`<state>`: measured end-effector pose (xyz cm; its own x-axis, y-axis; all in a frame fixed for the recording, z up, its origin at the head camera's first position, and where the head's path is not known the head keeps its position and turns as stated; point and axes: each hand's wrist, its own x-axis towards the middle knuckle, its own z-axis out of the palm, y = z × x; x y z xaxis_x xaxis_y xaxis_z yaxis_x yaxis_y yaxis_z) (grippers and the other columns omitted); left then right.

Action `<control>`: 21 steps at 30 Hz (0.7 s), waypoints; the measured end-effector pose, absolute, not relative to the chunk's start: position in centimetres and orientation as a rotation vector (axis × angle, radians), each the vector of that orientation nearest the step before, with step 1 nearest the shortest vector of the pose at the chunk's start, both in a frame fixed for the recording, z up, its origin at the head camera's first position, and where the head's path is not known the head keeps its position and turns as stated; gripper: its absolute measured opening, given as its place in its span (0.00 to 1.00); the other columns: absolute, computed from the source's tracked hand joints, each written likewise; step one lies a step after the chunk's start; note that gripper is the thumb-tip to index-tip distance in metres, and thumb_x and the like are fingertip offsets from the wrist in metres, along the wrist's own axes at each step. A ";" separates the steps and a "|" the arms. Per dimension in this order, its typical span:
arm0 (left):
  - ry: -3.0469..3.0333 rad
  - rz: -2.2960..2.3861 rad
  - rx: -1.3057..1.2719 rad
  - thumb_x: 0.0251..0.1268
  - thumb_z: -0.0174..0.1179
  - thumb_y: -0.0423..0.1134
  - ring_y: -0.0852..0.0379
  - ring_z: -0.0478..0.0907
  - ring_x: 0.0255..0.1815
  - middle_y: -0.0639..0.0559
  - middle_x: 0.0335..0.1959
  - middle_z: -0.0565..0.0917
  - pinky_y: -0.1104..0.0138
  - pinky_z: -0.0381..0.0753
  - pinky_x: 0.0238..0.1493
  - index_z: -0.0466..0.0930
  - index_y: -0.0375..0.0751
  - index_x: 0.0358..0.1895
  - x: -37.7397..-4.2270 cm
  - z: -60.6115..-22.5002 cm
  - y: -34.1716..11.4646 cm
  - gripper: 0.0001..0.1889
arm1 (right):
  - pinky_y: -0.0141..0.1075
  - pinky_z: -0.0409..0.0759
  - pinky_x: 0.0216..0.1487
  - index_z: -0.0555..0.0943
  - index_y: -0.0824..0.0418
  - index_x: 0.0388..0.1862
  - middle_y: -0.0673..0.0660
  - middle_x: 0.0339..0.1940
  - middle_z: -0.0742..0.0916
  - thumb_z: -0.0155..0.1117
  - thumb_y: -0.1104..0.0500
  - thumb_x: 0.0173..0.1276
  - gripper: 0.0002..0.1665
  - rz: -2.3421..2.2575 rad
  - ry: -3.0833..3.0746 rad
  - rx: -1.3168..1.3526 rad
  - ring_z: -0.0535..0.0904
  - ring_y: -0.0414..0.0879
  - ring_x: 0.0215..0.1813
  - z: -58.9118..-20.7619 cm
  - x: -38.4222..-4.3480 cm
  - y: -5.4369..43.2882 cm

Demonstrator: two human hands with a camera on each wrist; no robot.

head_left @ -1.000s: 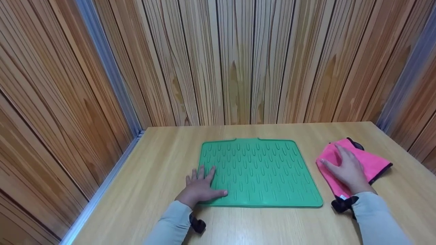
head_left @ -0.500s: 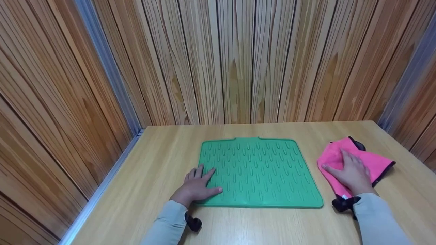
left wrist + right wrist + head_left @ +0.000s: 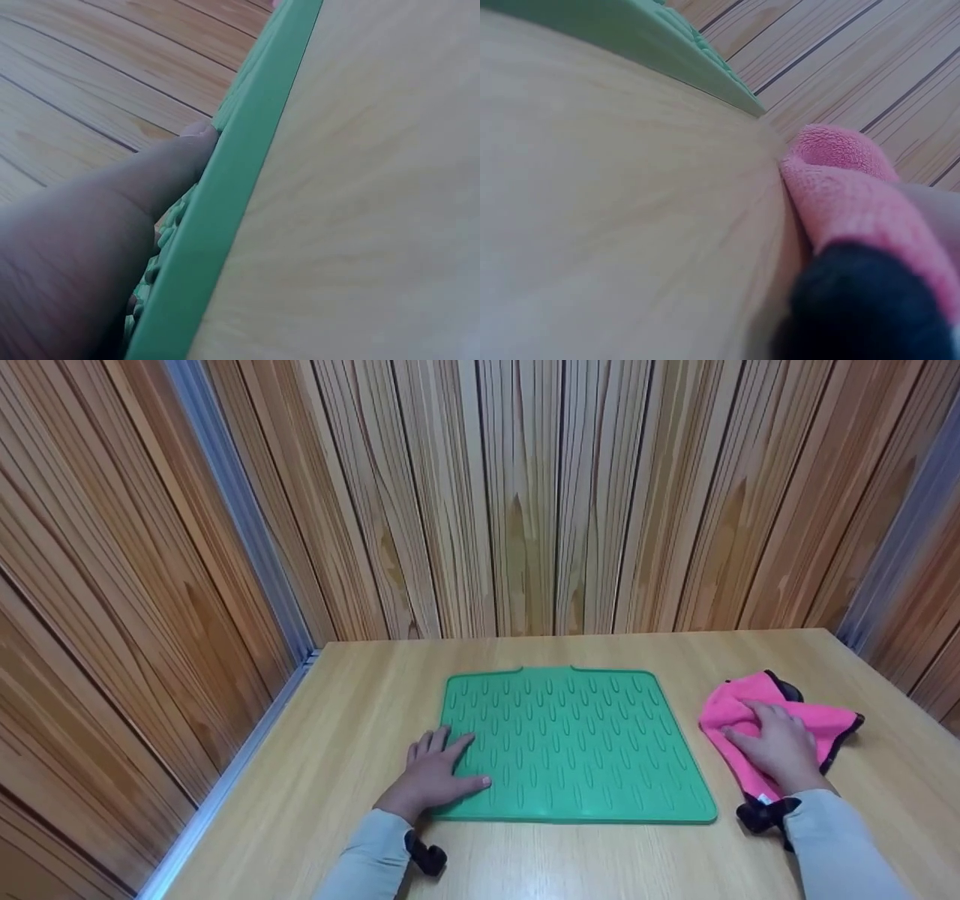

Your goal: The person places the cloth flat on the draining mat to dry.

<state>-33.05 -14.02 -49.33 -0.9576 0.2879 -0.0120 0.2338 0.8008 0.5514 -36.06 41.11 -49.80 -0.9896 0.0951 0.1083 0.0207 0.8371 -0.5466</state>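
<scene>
A green mat (image 3: 570, 750) with raised oval bumps and a rim lies on the table. My left hand (image 3: 431, 780), fingers spread, rests on its left side near the front corner; in the left wrist view the thumb (image 3: 169, 161) lies just inside the raised rim. To the right of the mat is a crumpled pink cloth (image 3: 735, 690) with dark edging. My right hand (image 3: 780, 742) lies over it, fingers bent and gathering the fabric between thumb and fingertips. In the right wrist view a fold of the fuzzy cloth (image 3: 855, 191) stands up from the table.
The wooden table (image 3: 360, 697) meets a plank-patterned wall (image 3: 517, 495) at the back. A similar side wall (image 3: 112, 585) with a metal strip runs along the left. A dark round thing (image 3: 789, 690) sits at the cloth's far edge.
My right hand's fingers have bent in, and the cloth has bunched up a little, its right corner drawing inward. The left hand has shifted slightly left on the mat.
</scene>
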 end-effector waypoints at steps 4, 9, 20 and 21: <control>2.872 0.921 0.437 0.73 0.68 0.65 0.22 0.44 0.94 0.29 0.93 0.54 0.27 0.39 0.92 0.67 0.44 0.88 -33.1 -49.5 -14.1 0.47 | 0.80 0.55 0.77 0.67 0.73 0.85 0.83 0.83 0.71 0.62 0.47 0.85 0.43 0.930 -2.874 -0.080 0.61 0.85 0.82 -49.5 -35.9 41.0; 2.872 0.935 0.445 0.76 0.66 0.62 0.21 0.42 0.95 0.28 0.93 0.53 0.26 0.37 0.92 0.68 0.42 0.87 -33.0 -49.2 -14.1 0.45 | 0.79 0.62 0.78 0.68 0.74 0.84 0.84 0.81 0.73 0.62 0.49 0.85 0.40 1.002 -2.868 -0.081 0.66 0.83 0.80 -49.1 -35.8 41.0; 2.878 0.878 0.431 0.80 0.63 0.61 0.22 0.42 0.95 0.29 0.94 0.53 0.27 0.38 0.92 0.67 0.45 0.88 -33.1 -49.3 -13.9 0.42 | 0.62 0.74 0.66 0.67 0.72 0.85 0.79 0.76 0.77 0.60 0.43 0.88 0.43 1.068 -2.889 -0.100 0.75 0.69 0.64 -48.9 -35.5 41.1; 2.880 0.874 0.428 0.81 0.63 0.61 0.22 0.42 0.95 0.29 0.94 0.53 0.27 0.37 0.92 0.67 0.46 0.88 -33.1 -49.3 -14.0 0.41 | 0.62 0.74 0.67 0.67 0.72 0.86 0.79 0.76 0.77 0.59 0.43 0.88 0.43 1.085 -2.887 -0.101 0.75 0.69 0.65 -48.7 -35.5 41.1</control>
